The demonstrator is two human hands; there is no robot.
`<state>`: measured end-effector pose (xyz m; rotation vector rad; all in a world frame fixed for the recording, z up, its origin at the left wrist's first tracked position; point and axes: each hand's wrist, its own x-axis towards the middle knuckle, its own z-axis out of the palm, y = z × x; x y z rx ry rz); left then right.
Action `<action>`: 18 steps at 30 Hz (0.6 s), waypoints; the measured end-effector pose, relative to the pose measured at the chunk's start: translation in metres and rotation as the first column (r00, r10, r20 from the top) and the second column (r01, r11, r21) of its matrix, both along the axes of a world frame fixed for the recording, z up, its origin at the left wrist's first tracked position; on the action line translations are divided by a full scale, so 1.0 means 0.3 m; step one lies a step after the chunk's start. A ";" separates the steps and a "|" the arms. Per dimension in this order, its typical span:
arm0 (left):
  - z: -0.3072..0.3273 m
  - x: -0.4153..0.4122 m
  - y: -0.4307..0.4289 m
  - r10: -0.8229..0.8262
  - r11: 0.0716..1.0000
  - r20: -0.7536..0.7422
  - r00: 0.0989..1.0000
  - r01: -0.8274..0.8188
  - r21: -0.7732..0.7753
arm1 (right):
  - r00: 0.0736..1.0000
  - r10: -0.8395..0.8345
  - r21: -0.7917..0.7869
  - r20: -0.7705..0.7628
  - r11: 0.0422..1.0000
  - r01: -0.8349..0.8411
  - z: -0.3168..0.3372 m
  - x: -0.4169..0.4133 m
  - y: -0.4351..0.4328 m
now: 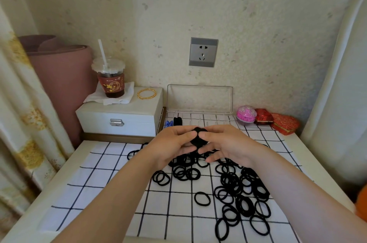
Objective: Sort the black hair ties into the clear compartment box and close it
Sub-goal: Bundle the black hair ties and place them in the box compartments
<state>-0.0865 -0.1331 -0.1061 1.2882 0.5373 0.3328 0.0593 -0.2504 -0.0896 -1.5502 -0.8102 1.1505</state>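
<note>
While a small bunch of black elastic hair ties is pinched between left hand and right hand | it should be squeezed compact | clear plastic compartment box stands lid-up just beyond | loose ties left on near tabletop

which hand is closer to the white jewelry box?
Left. The left hand sits just right of the white jewelry box, near its front corner; the right hand is farther right, beyond the bundle of hair ties both hold.

box compartments behind hands, contents unclear
</note>
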 end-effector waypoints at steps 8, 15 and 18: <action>-0.003 -0.001 0.010 0.214 0.941 -0.118 0.970 -0.173 0.290 | 0.993 -0.057 -0.039 -0.100 0.998 0.054 -0.014 -0.010 0.013; 0.010 -0.021 0.038 0.085 0.962 -0.175 0.981 -0.035 0.271 | 0.990 -0.138 -0.037 -0.020 0.990 0.137 -0.033 -0.040 0.033; 0.018 -0.030 0.060 0.111 0.885 -0.217 0.970 0.003 0.466 | 0.979 -0.170 -0.016 0.108 0.985 0.173 -0.023 -0.054 0.048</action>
